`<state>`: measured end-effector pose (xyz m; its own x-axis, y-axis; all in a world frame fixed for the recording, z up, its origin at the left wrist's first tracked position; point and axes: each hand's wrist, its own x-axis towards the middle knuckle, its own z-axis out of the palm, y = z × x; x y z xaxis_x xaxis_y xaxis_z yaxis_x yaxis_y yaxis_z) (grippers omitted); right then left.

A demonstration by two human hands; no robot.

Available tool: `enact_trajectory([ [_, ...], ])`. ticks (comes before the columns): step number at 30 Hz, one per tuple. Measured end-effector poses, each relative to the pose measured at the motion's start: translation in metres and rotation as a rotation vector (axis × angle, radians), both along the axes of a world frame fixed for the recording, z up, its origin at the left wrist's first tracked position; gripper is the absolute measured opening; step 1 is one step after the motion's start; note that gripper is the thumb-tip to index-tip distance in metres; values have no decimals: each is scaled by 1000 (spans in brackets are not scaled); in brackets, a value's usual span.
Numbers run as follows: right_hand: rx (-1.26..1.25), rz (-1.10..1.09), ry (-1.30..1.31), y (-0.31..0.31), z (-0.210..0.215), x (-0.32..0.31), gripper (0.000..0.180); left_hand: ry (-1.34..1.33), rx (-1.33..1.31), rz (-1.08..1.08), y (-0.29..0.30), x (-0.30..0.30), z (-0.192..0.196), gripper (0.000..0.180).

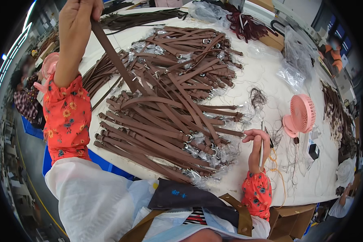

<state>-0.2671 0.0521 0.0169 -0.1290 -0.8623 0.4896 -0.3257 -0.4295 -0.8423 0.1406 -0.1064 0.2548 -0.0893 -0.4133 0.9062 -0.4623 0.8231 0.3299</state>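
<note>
Now a long brown strap (pixel 113 56) slants down to the right, from up high into the strap pile (pixel 193 82) on the white tabletop (pixel 266 82). The left hand (pixel 80 22) has its grip closed around the strap. The right hand (pixel 255 151) has a narrow grip, holding a thin silver stick (pixel 263 141) upright.

Strap pile (pixel 149 137) obstructs the bench (pixel 306 189) from centre to near edge. Passage: between pile and pink fan (pixel 302 115), over loose threads (pixel 258 98).
</note>
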Motion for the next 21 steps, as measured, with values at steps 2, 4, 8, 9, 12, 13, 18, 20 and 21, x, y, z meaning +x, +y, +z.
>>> enact_trajectory([
  [2, -2, 10, -2, -1, 0, 1, 31, -59, 206, 230, -10, 4, -13, 32],
  [4, -39, 17, 59, -1, -3, 0, 38, -17, 406, 60, -9, 5, -24, 34],
  [8, 56, 155, -33, -2, 11, 8, 44, 143, 346, -54, -4, 58, 5, 33],
  [9, 67, 208, -76, -4, 14, 12, 46, 146, 341, -36, 5, 61, 15, 33],
  [12, 82, 313, -82, -8, 32, 32, 46, 257, 86, -106, 24, 60, 31, 19],
  [13, 84, 318, -78, -9, 35, 37, 44, 285, 69, -89, 28, 55, 32, 25],
  [18, 27, 223, -47, -11, 38, 40, 42, 492, 262, -534, 32, 17, 18, 29],
  [20, -100, 69, -76, -12, 33, 27, 41, 486, 339, -796, 32, 6, 15, 28],
  [21, -132, 12, -88, -13, 29, 21, 39, 517, 406, -849, 34, 0, 10, 28],
])
